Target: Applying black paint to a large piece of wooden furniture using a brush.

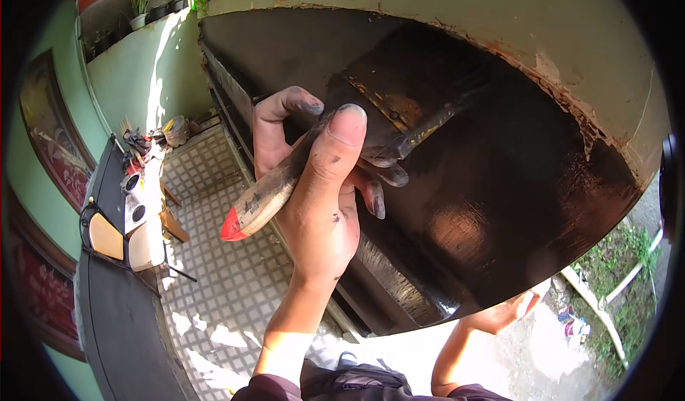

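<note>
Nearest, the left hand [321,187] is clamped round the wooden handle of a wide paintbrush [325,162], thumb pressed flat along the shaft, fingertips smeared dark with paint. The handle is round, worn and paint-stained, with a red-tipped butt end. Its long axis runs from lower left to upper right: red tip toward the floor, brass-coloured ferrule and dark bristles up against the panel [499,187]. The bristles lie on the panel's freshly coated face, which is glossy, near-black brown and shows streaked brush marks. The right hand [503,314] sits lower, under the panel's bottom edge; its fingers are partly hidden, so its grip cannot be told, and the two hands are well apart.

Beyond, the panel's upper border is pale green with chipped, flaking paint [549,69] showing rust-brown beneath. Below left, a floor [228,272] of small patterned tiles. Farther left, a few small containers [132,183] stand on a ledge, contents too small to tell. Farthest, potted plants [139,8] line a green wall top.
</note>
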A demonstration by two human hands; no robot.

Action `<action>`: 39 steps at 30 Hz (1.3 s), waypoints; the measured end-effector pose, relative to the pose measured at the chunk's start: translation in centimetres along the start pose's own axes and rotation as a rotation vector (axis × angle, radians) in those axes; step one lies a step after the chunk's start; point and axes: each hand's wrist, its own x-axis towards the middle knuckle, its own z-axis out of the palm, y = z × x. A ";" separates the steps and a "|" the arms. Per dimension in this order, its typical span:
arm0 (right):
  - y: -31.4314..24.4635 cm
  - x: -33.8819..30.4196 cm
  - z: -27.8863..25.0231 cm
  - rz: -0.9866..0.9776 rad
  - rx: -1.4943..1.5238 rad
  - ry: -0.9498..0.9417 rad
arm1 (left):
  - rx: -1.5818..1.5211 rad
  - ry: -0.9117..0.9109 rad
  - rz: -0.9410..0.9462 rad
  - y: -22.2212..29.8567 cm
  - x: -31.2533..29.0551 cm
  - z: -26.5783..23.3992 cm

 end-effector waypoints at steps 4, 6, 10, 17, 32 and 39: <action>-0.1 0.6 0.1 -0.069 -0.125 -0.064 | -0.017 -0.042 -0.039 -0.5 -0.3 0.6; -0.7 0.6 0.4 -0.088 -0.174 -0.088 | 0.191 0.048 0.005 -0.2 -0.4 1.8; -1.5 0.9 0.5 -0.143 -0.285 -0.129 | 0.329 0.097 0.073 -0.5 -0.9 1.5; -2.5 1.6 0.5 -0.267 -0.511 -0.196 | 0.244 0.081 0.040 -0.4 -4.3 -0.7; 0.8 -1.3 -2.2 -0.289 -0.617 -0.156 | 0.390 0.087 -0.034 0.8 -3.3 0.4; -0.6 0.3 -0.8 -0.316 -0.543 -0.208 | 0.196 0.169 0.076 1.4 -2.7 0.3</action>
